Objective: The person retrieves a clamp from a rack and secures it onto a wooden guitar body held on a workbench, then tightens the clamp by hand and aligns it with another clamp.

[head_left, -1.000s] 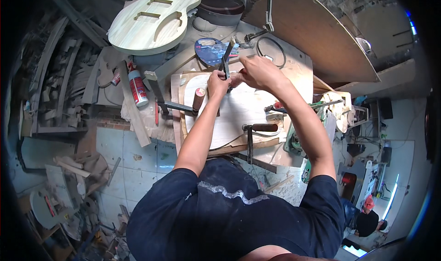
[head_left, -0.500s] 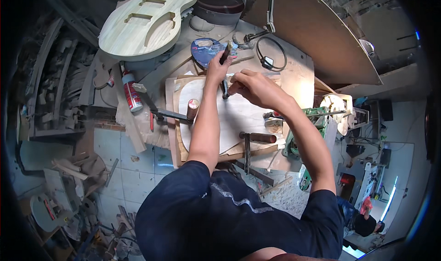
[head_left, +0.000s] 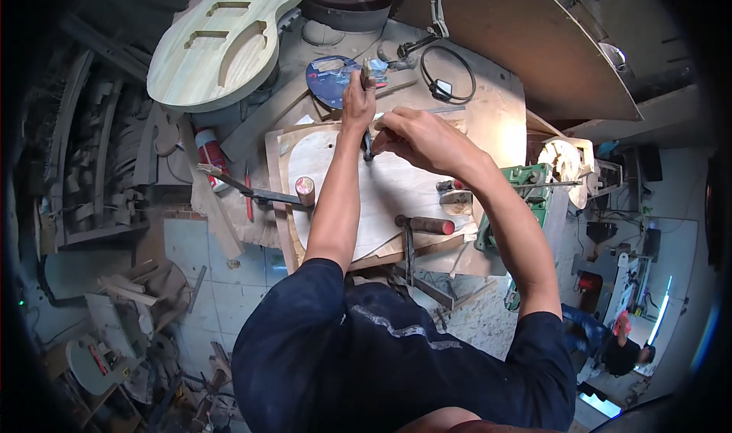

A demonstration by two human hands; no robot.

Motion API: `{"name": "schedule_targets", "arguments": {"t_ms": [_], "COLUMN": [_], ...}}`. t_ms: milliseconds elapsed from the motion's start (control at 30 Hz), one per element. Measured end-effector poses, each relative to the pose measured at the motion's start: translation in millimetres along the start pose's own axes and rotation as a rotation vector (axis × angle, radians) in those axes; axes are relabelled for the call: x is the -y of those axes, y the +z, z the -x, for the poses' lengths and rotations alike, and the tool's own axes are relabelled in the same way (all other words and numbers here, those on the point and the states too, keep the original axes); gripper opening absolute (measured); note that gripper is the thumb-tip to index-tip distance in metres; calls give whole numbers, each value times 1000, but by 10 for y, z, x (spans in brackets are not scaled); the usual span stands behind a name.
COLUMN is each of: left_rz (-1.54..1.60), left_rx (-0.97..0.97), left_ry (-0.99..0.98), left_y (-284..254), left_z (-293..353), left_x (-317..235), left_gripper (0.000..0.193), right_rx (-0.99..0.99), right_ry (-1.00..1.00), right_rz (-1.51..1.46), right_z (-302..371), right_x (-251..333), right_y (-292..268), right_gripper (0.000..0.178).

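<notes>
My left hand [head_left: 357,107] is closed round the upright bar of a clamp [head_left: 368,149] at the far edge of a pale wooden board [head_left: 347,197]. The clamp's lower end rests on or just above the board. Close on its right, my right hand [head_left: 427,137] has its fingers curled beside the clamp; what they hold, if anything, is hidden. Two more clamps grip the board: one with a wooden handle [head_left: 305,190] at the left, partly behind my left forearm, and one with a reddish-brown handle [head_left: 431,226] at the near right edge.
A guitar body [head_left: 221,48] lies at the far left. Behind the board are a blue disc [head_left: 326,82] and a black ring-shaped cable [head_left: 423,75]. A red and white bottle [head_left: 210,149] stands left; a green machine [head_left: 526,193] is at the right. Another person [head_left: 614,353] appears far right.
The view has shifted slightly, moving the bench items a little to the left. My left hand stays on the clamp bar, now more upright; my right fingers remain curled beside it.
</notes>
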State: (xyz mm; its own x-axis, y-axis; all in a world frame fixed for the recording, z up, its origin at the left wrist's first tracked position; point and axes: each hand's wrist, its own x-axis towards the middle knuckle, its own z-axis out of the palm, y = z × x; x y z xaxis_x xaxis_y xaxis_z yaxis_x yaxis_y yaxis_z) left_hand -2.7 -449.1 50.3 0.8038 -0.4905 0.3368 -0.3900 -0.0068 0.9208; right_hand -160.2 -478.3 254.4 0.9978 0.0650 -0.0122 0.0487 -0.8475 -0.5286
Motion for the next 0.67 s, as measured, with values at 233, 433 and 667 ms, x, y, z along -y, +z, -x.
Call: {"name": "schedule_targets", "arguments": {"t_ms": [233, 433, 667], "left_rz": [-13, 9, -4], "left_rx": [-55, -68, -103], "left_ry": [29, 38, 61], "left_y": [50, 65, 28], "left_z": [-30, -18, -46], "left_x": [36, -39, -8], "left_gripper": [38, 28, 19], "right_rx": [-4, 126, 166], "right_ry": [-105, 137, 8], "right_rz": [-22, 290, 329], "right_z": [-23, -133, -189], "right_x": [-6, 90, 78], "right_y": [-42, -42, -208], "right_gripper": [34, 22, 49]}}
